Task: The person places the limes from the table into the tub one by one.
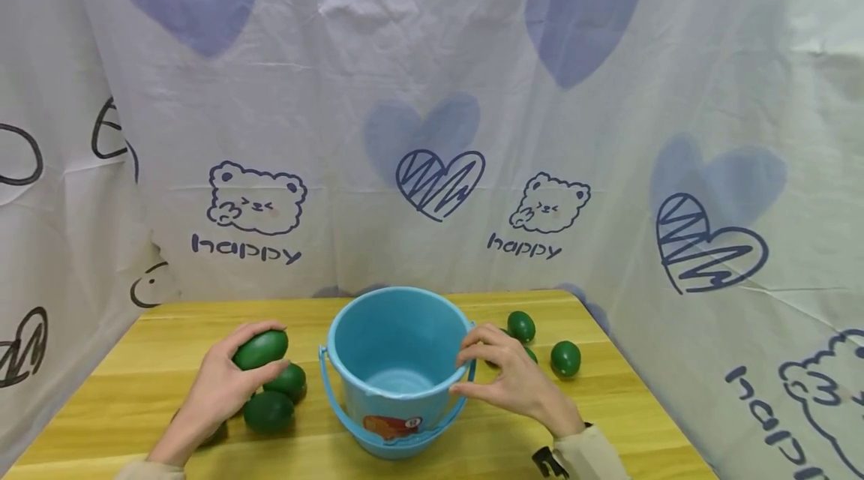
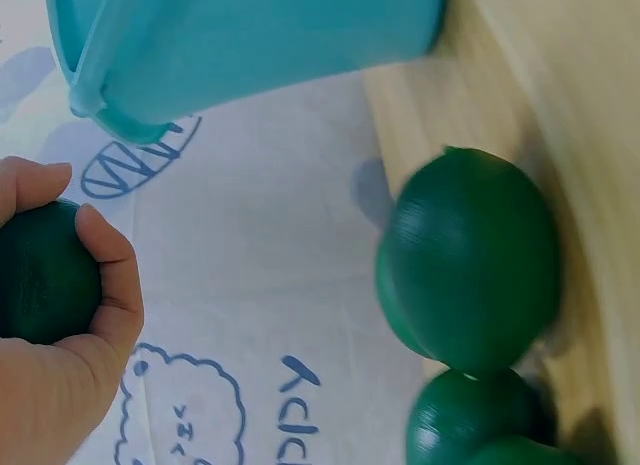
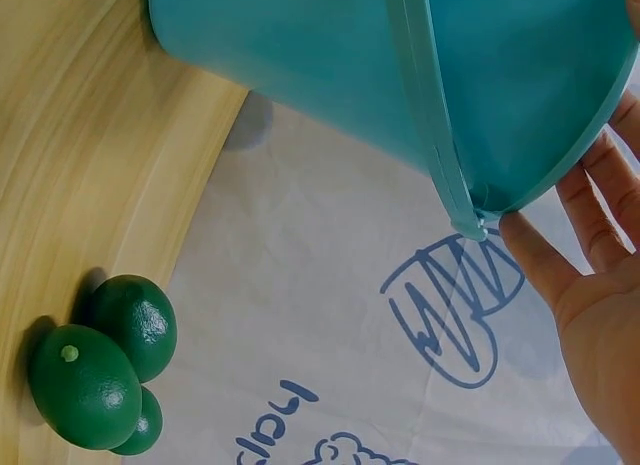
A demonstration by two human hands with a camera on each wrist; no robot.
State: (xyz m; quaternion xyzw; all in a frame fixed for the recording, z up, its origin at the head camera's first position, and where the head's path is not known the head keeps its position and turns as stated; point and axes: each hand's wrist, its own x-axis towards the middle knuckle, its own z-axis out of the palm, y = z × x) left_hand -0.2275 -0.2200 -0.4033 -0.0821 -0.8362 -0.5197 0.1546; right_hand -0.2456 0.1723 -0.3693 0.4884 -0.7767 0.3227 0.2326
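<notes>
My left hand (image 1: 229,382) grips a dark green oval fruit (image 1: 263,349) between thumb and fingers. This fruit (image 2: 45,270) is raised above several similar green fruits (image 1: 268,412) on the table, left of a light blue bucket (image 1: 398,409). The bucket stands upright; its inside bottom shows bare in the head view. At its right side, my right hand (image 1: 509,375) touches the rim with spread fingertips. Those fingers (image 3: 590,215) lie near the joint of the bucket's handle (image 3: 415,60).
More green fruits (image 1: 565,358) lie right of the bucket, partly behind the right hand. The wooden table (image 1: 601,420) meets a white cloth (image 1: 418,255) printed with hearts and bears at the back and sides. A dark strap clip (image 1: 548,463) hangs at the right sleeve.
</notes>
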